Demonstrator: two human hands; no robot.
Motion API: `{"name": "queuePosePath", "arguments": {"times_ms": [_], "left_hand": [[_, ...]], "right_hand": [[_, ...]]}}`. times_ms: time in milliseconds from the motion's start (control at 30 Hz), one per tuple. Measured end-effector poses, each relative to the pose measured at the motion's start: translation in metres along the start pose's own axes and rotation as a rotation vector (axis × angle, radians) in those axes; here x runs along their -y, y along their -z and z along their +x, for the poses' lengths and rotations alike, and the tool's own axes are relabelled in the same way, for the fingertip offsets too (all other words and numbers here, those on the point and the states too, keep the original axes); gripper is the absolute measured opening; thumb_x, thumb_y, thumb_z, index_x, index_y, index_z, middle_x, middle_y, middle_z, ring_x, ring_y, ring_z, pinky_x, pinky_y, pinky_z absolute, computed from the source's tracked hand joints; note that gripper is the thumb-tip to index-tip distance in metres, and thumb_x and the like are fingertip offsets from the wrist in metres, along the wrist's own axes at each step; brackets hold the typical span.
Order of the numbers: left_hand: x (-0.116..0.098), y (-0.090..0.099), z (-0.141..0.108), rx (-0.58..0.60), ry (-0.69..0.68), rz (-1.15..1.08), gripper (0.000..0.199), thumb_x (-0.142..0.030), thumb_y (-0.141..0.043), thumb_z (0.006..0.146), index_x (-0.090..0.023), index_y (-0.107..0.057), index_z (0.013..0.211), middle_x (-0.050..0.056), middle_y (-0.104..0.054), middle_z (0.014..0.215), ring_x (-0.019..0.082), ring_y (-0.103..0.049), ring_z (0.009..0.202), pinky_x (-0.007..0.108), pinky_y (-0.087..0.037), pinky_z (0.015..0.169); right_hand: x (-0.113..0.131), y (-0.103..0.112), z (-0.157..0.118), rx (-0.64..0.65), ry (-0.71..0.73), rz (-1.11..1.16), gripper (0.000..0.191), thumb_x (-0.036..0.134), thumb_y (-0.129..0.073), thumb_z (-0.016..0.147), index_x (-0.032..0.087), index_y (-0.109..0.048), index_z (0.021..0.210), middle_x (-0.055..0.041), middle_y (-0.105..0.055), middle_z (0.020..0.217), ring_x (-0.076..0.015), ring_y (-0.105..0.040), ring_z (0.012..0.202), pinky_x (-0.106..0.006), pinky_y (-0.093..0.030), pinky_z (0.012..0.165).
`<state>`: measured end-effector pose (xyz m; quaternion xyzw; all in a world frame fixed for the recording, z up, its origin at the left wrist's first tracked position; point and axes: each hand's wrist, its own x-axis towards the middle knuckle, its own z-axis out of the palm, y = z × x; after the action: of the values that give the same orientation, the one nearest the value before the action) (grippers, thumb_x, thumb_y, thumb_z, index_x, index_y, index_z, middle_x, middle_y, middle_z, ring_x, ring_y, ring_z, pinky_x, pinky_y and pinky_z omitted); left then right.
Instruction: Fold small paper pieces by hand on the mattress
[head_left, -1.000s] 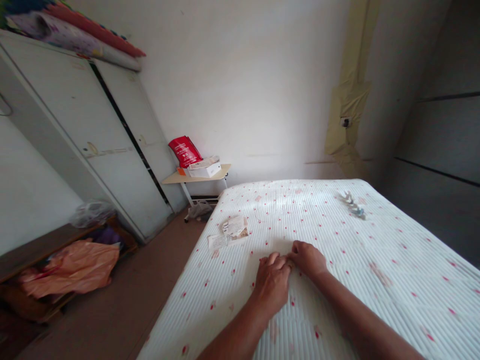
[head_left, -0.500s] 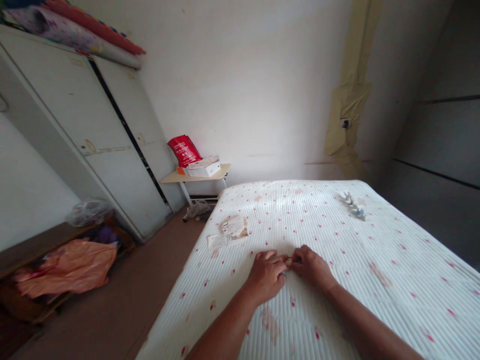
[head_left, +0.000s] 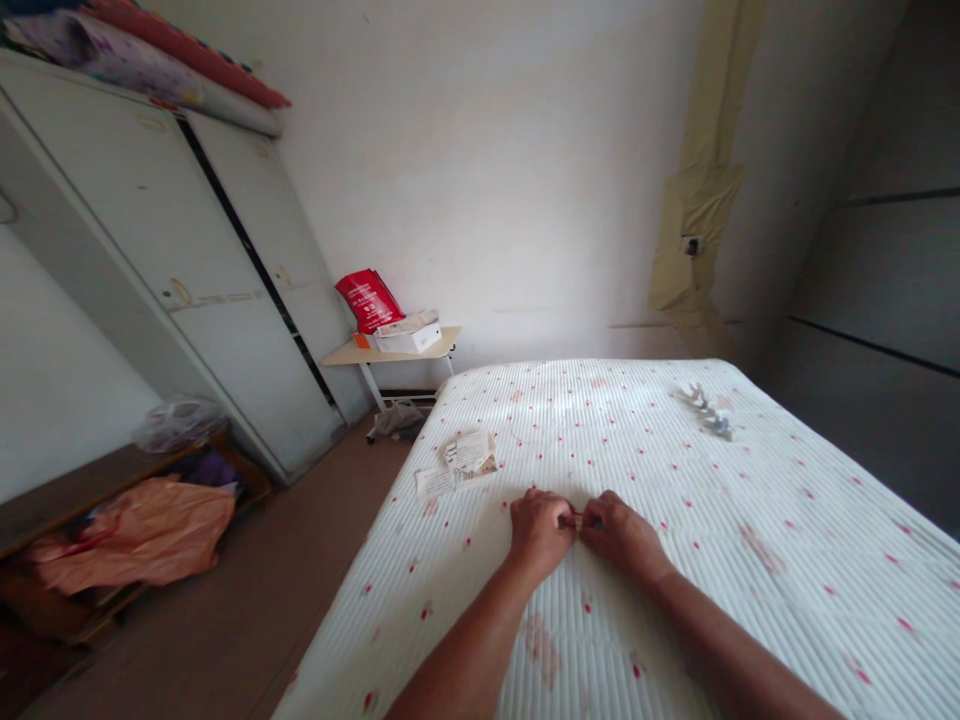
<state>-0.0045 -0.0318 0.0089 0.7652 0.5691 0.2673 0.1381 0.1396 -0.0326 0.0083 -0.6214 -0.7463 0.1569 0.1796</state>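
Observation:
My left hand [head_left: 541,530] and my right hand [head_left: 621,535] are close together above the striped, red-dotted bed cover [head_left: 555,400]. The fingers of both are curled into a pinch, with the fingertips almost meeting. A sliver of a small brownish strip [head_left: 577,521] shows in the gap between them. Most of it is hidden by the fingers, so its kind cannot be made out. Up and to the left of my left hand lie torn pieces of printed paper [head_left: 472,450], flat on the cover. Farther off on the right rests a twisted grey-white object [head_left: 706,412].
Beyond the bed's far left corner, a small table [head_left: 345,355] carries a red bag [head_left: 369,300] and a white box [head_left: 411,338]. A grey wardrobe [head_left: 225,300] stands at left. An orange plastic bag [head_left: 142,530] lies on a low wooden piece near the floor.
My left hand's fingers, stretched out over the small strip before, have curled into a pinch at its end. My right hand has hardly moved.

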Motion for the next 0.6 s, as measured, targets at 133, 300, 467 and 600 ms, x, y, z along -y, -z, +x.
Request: {"name": "queuePosePath", "arguments": {"times_ms": [133,300,467,600], "left_hand": [[0.0001,-0.0007,-0.002,-0.013,0.003,-0.018,0.011,-0.014,-0.06,0.067,-0.023,-0.066,0.068,-0.003,-0.069,0.085,0.015,-0.057,0.087,0.031,-0.039,0.084],[0.0066,-0.0044,-0.003,-0.032,-0.031,-0.054,0.018,-0.008,-0.057,0.066,-0.024,-0.066,0.067,-0.006,-0.069,0.086,0.014,-0.057,0.087,0.029,-0.039,0.083],[0.0089,-0.0069,-0.0025,-0.012,-0.02,-0.055,0.021,-0.007,-0.057,0.066,-0.025,-0.067,0.071,-0.006,-0.069,0.085,0.014,-0.057,0.086,0.028,-0.039,0.083],[0.0056,-0.0058,-0.0025,-0.028,0.009,-0.051,0.017,-0.011,-0.059,0.066,-0.025,-0.067,0.07,-0.005,-0.069,0.085,0.016,-0.057,0.087,0.029,-0.038,0.084]], "right_hand": [[0.0006,0.0015,0.0009,0.016,0.001,0.025,0.012,0.016,-0.053,0.074,0.017,-0.064,0.073,-0.0033,-0.056,0.082,-0.0105,-0.055,0.066,-0.02,-0.033,0.058],[-0.0036,0.0051,0.0046,0.047,0.028,0.05,0.017,0.008,-0.049,0.073,0.015,-0.065,0.072,-0.0047,-0.058,0.081,-0.0122,-0.057,0.072,-0.02,-0.037,0.065],[-0.0036,0.0058,0.0051,0.064,0.018,0.077,0.015,0.012,-0.051,0.074,0.015,-0.065,0.071,-0.0045,-0.059,0.079,-0.0127,-0.057,0.071,-0.02,-0.037,0.063],[0.0036,0.0035,0.0012,0.022,-0.012,0.034,0.009,0.022,-0.056,0.072,0.016,-0.062,0.071,-0.0041,-0.056,0.08,-0.0126,-0.055,0.066,-0.022,-0.033,0.057]]}}
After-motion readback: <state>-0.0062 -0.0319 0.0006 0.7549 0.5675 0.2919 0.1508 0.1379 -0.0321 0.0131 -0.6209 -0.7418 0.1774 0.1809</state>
